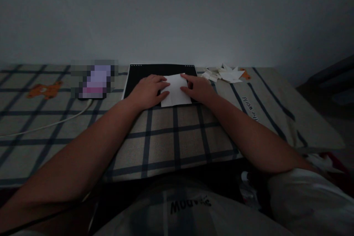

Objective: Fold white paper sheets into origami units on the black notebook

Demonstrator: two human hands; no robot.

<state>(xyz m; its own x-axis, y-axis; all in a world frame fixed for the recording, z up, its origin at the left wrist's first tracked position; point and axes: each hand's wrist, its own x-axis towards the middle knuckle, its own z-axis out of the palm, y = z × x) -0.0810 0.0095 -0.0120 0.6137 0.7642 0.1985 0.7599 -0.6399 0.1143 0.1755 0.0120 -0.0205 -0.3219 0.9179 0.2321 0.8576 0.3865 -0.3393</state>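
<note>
A small white sheet of paper (pixel 177 90) lies on a black board (pixel 163 68) with white edges and small holes along its top. A faint vertical crease shows near the paper's left side. My left hand (pixel 149 90) rests over the left edge of the paper, its fingers spread and lying flat. At the right edge my right hand (pixel 200 87) touches the paper with thumb and forefinger held apart; its other fingers are partly hidden. Neither hand grips the paper.
A phone (pixel 96 81), blurred out, lies at the left with a white cable (pixel 66 120) running from it. Folded white paper pieces (pixel 224 73) are heaped right of the board. A checked cloth (pixel 177 132) covers the table, which meets a grey wall (pixel 166 18).
</note>
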